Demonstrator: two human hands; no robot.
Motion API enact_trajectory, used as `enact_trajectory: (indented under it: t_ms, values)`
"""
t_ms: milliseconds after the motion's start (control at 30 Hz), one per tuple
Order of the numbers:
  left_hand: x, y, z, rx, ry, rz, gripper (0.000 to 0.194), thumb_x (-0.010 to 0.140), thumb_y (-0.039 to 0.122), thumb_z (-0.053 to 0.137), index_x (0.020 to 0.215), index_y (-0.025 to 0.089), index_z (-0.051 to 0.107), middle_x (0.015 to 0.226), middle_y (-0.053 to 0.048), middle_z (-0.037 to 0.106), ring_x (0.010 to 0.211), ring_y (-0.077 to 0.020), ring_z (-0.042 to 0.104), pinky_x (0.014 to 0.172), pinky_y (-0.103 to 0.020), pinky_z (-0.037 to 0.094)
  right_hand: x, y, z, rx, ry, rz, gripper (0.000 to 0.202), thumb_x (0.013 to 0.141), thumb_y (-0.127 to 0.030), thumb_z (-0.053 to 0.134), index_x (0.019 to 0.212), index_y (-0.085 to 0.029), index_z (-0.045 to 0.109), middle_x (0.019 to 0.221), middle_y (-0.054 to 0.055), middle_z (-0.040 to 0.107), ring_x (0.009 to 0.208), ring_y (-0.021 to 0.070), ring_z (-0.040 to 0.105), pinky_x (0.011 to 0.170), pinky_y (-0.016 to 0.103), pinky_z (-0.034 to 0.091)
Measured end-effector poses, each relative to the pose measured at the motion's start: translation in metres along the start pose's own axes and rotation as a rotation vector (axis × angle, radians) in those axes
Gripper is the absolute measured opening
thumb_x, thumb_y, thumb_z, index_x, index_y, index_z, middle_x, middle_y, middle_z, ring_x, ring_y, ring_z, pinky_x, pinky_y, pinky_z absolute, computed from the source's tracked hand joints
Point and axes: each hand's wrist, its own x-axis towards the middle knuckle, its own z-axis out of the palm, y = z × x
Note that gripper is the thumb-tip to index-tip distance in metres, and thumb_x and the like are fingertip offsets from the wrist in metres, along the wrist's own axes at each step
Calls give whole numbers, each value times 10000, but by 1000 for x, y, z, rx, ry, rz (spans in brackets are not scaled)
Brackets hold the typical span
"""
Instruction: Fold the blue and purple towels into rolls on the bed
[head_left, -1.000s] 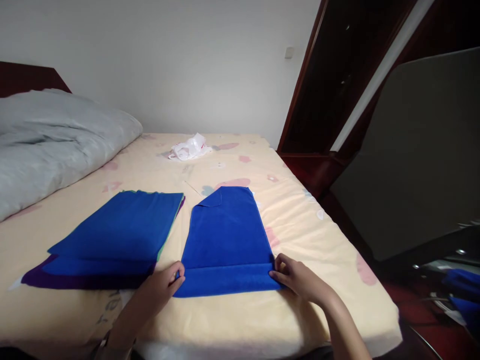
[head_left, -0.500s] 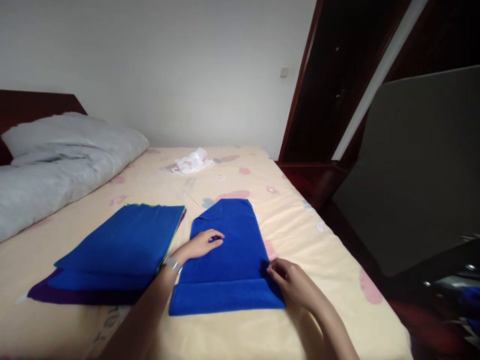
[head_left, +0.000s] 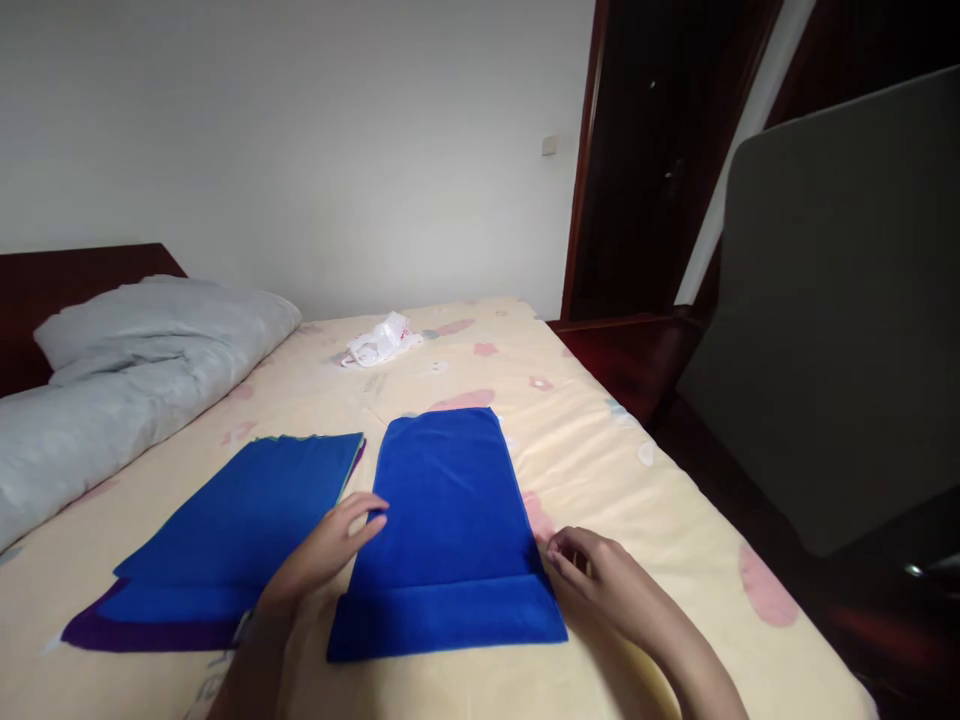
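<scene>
A blue towel (head_left: 450, 510) lies flat on the bed in front of me, with a band folded over at its near end. My left hand (head_left: 337, 545) is at the towel's left edge, thumb and fingers apart, holding nothing. Just off the right edge, my right hand (head_left: 596, 570) hovers with loosely curled fingers and nothing visible in them. To the left rests a stack of folded towels (head_left: 247, 505), blue on top with purple showing beneath; my left forearm covers part of its near right side.
A crumpled white plastic bag (head_left: 382, 340) lies farther back on the patterned bed sheet (head_left: 645, 540). A grey quilt (head_left: 165, 350) is bunched at the left by the dark headboard (head_left: 90, 275). The bed's right edge drops off beside a large dark panel (head_left: 840, 310).
The folded-over far left corner of the blue towel now lies flat. My left hand has drawn back left from the towel's middle, and my right hand has come off its right edge.
</scene>
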Motion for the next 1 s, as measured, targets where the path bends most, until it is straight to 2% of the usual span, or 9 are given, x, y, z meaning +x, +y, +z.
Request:
enact_trajectory:
  t_ms: [100, 167, 233, 400, 533, 600, 800, 900, 1000]
  values:
    - [-61, -5, 5, 36, -9, -2, 328, 875, 468, 624, 1140, 289, 698, 1324, -67, 628, 1224, -255, 594, 1034, -377, 501, -2, 3, 6, 40, -76, 30, 254, 963, -451, 502, 870, -250, 627, 877, 19, 707, 791, 220, 658, 672, 284, 457]
    - [-85, -11, 10, 47, -59, 62, 436, 793, 490, 722, 1184, 302, 682, 1412, -78, 567, 1275, -288, 556, 1056, -408, 490, -3, 7, 13, 29, -91, 85, 209, 946, -439, 529, 916, -248, 610, 882, 24, 708, 785, 220, 663, 663, 285, 461]
    - [-98, -18, 15, 66, -100, 115, 524, 749, 484, 765, 1231, 307, 661, 1469, -90, 514, 1304, -314, 527, 1070, -442, 477, -3, 10, 21, 3, -53, 130, 199, 933, -443, 547, 961, -249, 577, 876, 28, 708, 767, 223, 666, 652, 290, 457]
    - [-111, -25, 21, 109, -48, 138, 660, 709, 376, 779, 1333, 278, 586, 1472, -118, 498, 1321, -342, 495, 1093, -478, 441, -2, 10, 36, 35, 28, 166, 216, 907, -446, 567, 993, -255, 514, 869, 20, 705, 756, 219, 668, 656, 293, 452]
    - [-118, -19, 25, 81, -16, 136, 400, 671, 210, 715, 1067, 262, 684, 1257, -81, 627, 1205, -300, 563, 1026, -420, 482, 0, 15, 40, 44, 26, 185, 246, 889, -454, 564, 1014, -256, 491, 791, 1, 686, 685, 211, 646, 603, 284, 434]
    - [-120, -17, 28, 72, -21, 127, 339, 662, 180, 675, 992, 257, 692, 1143, -70, 654, 1126, -283, 595, 984, -400, 493, 0, 19, 41, 45, 13, 174, 264, 890, -483, 557, 1013, -258, 493, 756, -15, 671, 660, 203, 628, 587, 276, 423]
    - [-123, -25, 31, 31, 39, 106, 514, 671, 112, 597, 1148, 281, 689, 1236, -55, 649, 1180, -263, 577, 1034, -382, 451, -1, 20, 40, 70, -11, 152, 276, 901, -514, 540, 962, -245, 515, 765, -3, 668, 635, 193, 601, 570, 275, 428]
    - [-122, -31, 31, 2, 93, 119, 397, 747, 138, 604, 1104, 268, 717, 1201, -56, 678, 1164, -248, 592, 1023, -374, 459, -6, 10, 32, -25, -44, 85, 248, 924, -475, 537, 932, -234, 596, 837, 26, 670, 738, 212, 635, 668, 305, 481]
    - [-118, -32, 32, -27, 96, 119, 393, 752, 114, 596, 1089, 268, 726, 1179, -48, 698, 1150, -240, 605, 1012, -374, 463, -15, 2, 22, -31, -160, -58, 274, 846, -437, 689, 1054, -261, 656, 1191, 73, 607, 1091, 254, 598, 919, 336, 487]
